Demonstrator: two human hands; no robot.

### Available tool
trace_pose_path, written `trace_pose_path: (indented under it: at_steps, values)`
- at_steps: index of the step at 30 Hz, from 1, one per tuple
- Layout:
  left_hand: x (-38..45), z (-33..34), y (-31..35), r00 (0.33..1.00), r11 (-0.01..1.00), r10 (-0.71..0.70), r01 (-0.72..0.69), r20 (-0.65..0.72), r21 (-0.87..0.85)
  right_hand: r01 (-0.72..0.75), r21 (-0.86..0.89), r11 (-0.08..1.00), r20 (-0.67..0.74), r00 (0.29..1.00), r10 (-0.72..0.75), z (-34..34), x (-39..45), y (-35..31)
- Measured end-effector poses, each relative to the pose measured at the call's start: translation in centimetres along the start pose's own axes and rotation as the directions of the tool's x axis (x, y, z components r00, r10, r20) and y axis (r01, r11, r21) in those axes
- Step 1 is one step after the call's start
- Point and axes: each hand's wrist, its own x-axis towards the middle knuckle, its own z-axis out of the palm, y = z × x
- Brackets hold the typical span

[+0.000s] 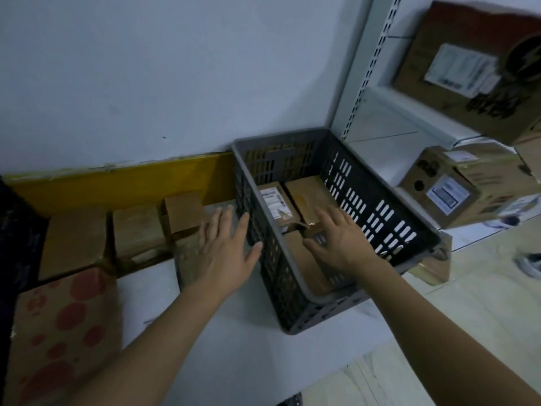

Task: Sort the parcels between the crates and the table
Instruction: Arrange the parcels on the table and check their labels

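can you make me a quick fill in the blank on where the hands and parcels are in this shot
1. The right hand reaches into the grey ____.
2. The left hand hovers open, ____ the crate.
3. The labelled parcel lies ____ the crate.
4. The red-dotted box sits on the ____.

Missing words: crate; outside; inside; table
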Motion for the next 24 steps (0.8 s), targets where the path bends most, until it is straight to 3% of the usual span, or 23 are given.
trace_pose_path:
  at_steps: [5, 12, 17, 24]
  values:
    - [3.3, 0.9, 3.8, 0.999, 0.999, -0.047, 0.047, -0.018, 0.008, 0.087, -0.072, 0.994, 0.264, 0.962, -0.065, 1.6, 5.6, 3.3]
    - [6.3, 1.5, 6.9, 0.975, 0.969, -0.201, 0.212, 0.091, -0.126, 0.313, -0.077, 0.947, 0.539, 0.812, -0.224, 5.1, 12.0, 5.5]
    - [6.4, 1.7, 7.0, 0.958, 0.966, -0.243, 0.253, 0.153, -0.05, 0.496, -0.034, 0.867, 0.593, 0.709, -0.382, 8.1, 14.2, 4.8]
    - [6.4, 1.6, 7.1, 0.963, 0.967, -0.228, 0.241, 0.142, -0.079, 0.493, -0.061, 0.868, 0.655, 0.675, -0.338, 10.9, 16.0, 3.5]
